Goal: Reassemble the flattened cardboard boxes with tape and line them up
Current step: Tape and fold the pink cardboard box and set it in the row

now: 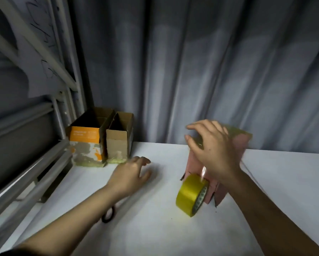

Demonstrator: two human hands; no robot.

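While hands work: right hand [213, 150] spread on pink box [197, 163]; left hand [132, 173] relaxed, holding nothing.
Room: bare table [155, 228] between hands.
Far left: two boxes [101, 137] touching.
Tape [191, 194]: against pink box.
Writing: illegible.

Bare forearms, no rings/watch visible; dark sleeve edge [9, 253] btm-left.

left hand [132, 172] low, fingers relaxed, right hand [213, 147] raised, fingers spread
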